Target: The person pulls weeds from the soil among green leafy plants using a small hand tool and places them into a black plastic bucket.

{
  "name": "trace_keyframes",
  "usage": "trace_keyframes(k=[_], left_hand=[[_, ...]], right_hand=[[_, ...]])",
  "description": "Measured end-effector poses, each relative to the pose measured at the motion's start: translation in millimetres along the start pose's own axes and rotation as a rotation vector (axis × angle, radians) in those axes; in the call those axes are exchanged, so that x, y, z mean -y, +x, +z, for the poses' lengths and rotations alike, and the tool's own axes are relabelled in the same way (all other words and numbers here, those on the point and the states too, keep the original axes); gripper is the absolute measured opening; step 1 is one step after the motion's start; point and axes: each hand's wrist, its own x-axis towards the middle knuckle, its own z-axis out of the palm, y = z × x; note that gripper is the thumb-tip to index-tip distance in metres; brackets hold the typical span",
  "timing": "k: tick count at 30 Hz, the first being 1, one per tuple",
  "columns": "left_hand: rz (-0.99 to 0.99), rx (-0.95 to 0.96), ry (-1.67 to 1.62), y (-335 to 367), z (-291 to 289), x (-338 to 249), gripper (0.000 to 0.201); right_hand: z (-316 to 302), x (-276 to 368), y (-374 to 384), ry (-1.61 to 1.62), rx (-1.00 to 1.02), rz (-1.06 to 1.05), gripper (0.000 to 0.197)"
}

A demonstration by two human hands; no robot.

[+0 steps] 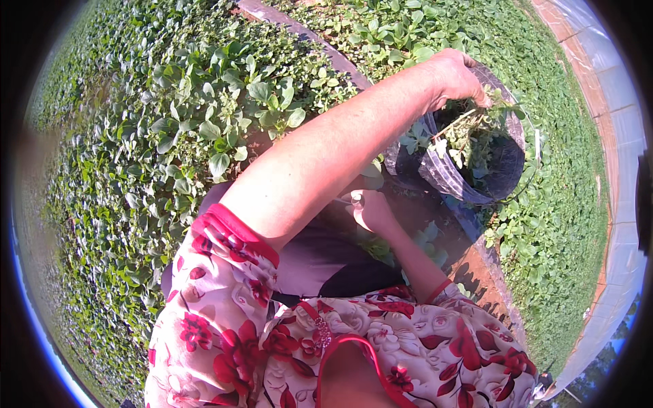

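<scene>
My left arm reaches across to the upper right, and my left hand [452,78] is over the mouth of a black bucket [445,170]. Its fingers are closed on uprooted green plants [466,132], whose pale stems and leaves hang into the bucket. The bucket tilts toward me, its inside partly in shadow, with more greenery in it. Lower down, below my left forearm, my right hand [373,211] is curled into a fist close to my knees. What it holds, if anything, I cannot make out.
Dense leafy green plants [218,129] cover the ground to the left, and another bed [544,238] runs along the right. A dark strip [320,41] runs between the rows. Bare reddish soil [476,272] shows below the bucket. Pale plastic sheeting [622,136] stands at the far right.
</scene>
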Motion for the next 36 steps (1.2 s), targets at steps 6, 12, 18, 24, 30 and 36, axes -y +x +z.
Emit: trace_keyframes(k=[6, 12, 18, 24, 30, 36], left_hand=[[-0.153, -0.335, -0.004, -16.7, -10.9, 54.5, 0.085], [-0.339, -0.374, -0.233, -24.8, 26.9, 100.1, 0.086], [-0.417, -0.516, -0.215, -15.0, 62.4, 93.0, 0.058], [-0.557, -0.396, -0.330, -32.8, 41.5, 87.7, 0.105], [-0.637, -0.344, -0.410, -31.6, 35.4, 90.2, 0.101], [-0.494, -0.411, -0.436, -30.1, 38.6, 107.9, 0.097]], right_hand=[[-13.5, -84.6, -47.6, 0.306, -0.140, 0.228, 0.026], [-24.7, -105.8, -115.8, 0.921, -0.502, 0.581, 0.024], [-108.6, -204.1, -153.8, 1.151, -1.177, 0.490, 0.026], [-209.7, -116.8, -128.3, 1.321, -1.195, 0.222, 0.055], [-233.3, -125.0, -96.5, 1.015, -1.030, 0.241, 0.022], [-248.3, -132.9, -85.0, 0.978, -1.040, 0.290, 0.025]])
